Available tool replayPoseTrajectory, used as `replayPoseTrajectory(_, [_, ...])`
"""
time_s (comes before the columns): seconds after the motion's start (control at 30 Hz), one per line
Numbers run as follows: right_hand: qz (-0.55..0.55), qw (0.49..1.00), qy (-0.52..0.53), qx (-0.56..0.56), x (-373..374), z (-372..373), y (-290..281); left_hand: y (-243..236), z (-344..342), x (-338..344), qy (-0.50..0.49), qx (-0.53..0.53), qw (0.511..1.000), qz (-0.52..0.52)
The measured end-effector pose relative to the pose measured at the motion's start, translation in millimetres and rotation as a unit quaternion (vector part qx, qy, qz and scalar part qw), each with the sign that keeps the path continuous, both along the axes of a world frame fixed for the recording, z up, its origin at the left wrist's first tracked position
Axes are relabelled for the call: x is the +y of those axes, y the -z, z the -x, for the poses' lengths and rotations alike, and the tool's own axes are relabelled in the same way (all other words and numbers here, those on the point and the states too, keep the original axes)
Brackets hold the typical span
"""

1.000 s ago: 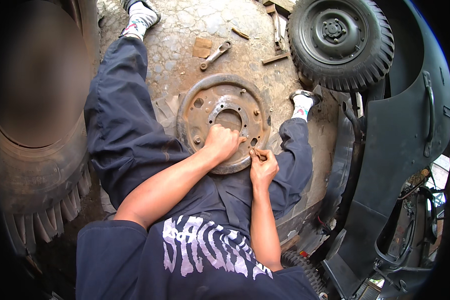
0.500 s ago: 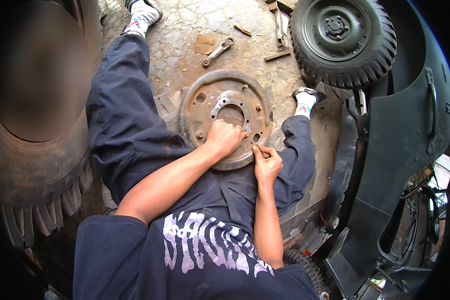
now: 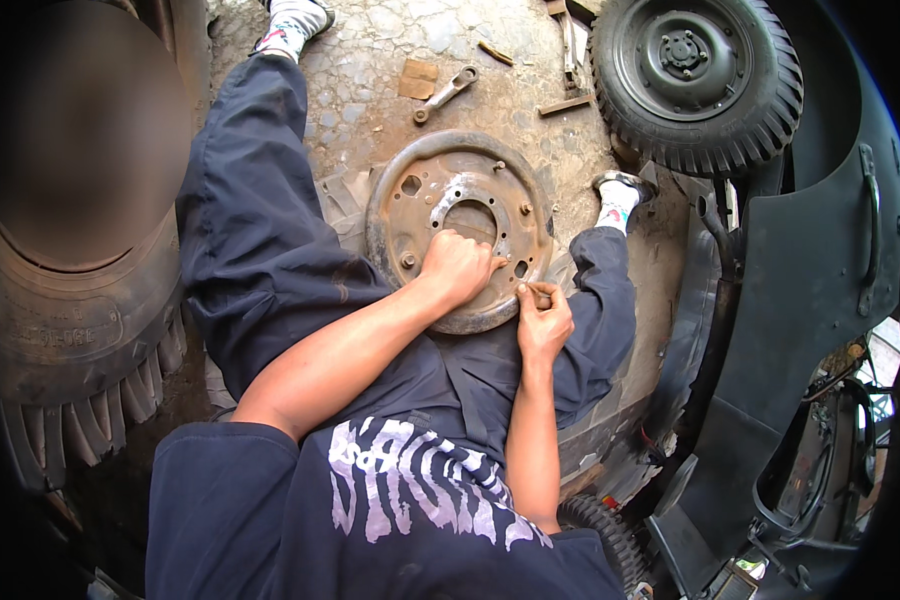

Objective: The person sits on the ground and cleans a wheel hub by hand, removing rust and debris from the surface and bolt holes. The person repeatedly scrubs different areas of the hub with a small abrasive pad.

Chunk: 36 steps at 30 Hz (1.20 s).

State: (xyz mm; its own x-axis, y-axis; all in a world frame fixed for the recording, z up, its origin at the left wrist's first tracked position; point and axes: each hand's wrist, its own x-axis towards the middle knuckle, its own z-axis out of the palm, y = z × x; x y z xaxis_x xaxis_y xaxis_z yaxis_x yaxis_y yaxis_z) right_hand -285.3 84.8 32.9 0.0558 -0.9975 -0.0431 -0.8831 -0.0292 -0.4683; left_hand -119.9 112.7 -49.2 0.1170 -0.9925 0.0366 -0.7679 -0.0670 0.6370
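A round, rusty brake backing plate [image 3: 440, 185] with a raised rim, a large centre hole and several smaller holes stands between my legs, its lower edge against my lap. At the lower edge of the centre hole, my left hand [image 3: 458, 268] is closed on the plate. Its fingers are curled and partly hidden, and the thumb presses beside a small hole. My right hand [image 3: 547, 320] is closed in a pinch at the plate's lower right rim. Something small and brownish shows between its fingertips, too small to name.
Beyond the plate lie a metal link arm [image 3: 446, 95], a piece of cardboard [image 3: 418, 79] and metal brackets [image 3: 567, 105] on cracked ground. A large tyre [image 3: 60, 330] stands close at left. A wheel [image 3: 705, 80] and a dark green vehicle body [image 3: 800, 290] line the right.
The whole view has shifted slightly, so the plate appears a little higher and further right. Both hands keep nearly the same places on it; the right hand's fingers have turned slightly.
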Motion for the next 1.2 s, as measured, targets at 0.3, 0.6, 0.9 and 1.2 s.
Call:
replayPoseTrajectory(0.3, [-0.03, 0.997, -0.07, -0.029, 0, 1, -2, -1, 1, 0, 0.004, 0.013, 1.0, -0.002])
replayPoseTrajectory(0.6, [0.02, 0.972, -0.233, 0.014, 46, -23, 4, 0, 0, 0, 0.011, 0.008, 1.0, -0.014])
replayPoseTrajectory(0.9, [-0.022, 0.977, -0.21, -0.013, 46, -33, 1, -1, -2, -1, 0.016, 0.008, 0.999, -0.027])
replayPoseTrajectory(1.2, [-0.002, 0.993, -0.113, -0.025, 33, -17, -4, -6, -6, -2, 0.025, 0.015, 0.999, -0.033])
